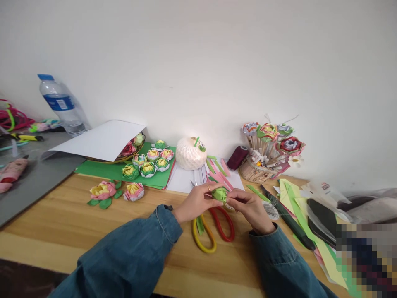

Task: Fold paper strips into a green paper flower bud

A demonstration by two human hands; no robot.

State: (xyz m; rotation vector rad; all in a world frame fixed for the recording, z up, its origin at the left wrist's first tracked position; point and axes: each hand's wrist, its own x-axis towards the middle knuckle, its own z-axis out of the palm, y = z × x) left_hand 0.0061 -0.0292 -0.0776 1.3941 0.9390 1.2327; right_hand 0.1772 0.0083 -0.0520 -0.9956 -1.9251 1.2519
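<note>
Between my two hands, above the wooden table, is a small green folded paper flower (219,194). My left hand (198,202) is closed on its left side, thumb below and fingers above. From the right, my right hand (248,206) pinches its edge with thumb and fingertips. Beneath my hands lie scissors with one yellow and one red handle (229,238), a green paper scrap near the yellow loop. Behind are pink and green paper strips (221,167) on a white sheet. Finished paper flowers (147,169) stand on green paper to the left.
A white textured round ornament (190,154) and a dark thread spool (237,157) stand near the wall. A basket of paper flowers (259,171) is right of them. A utility knife (288,219) and paper scraps lie right. A water bottle (60,103) leans at the left.
</note>
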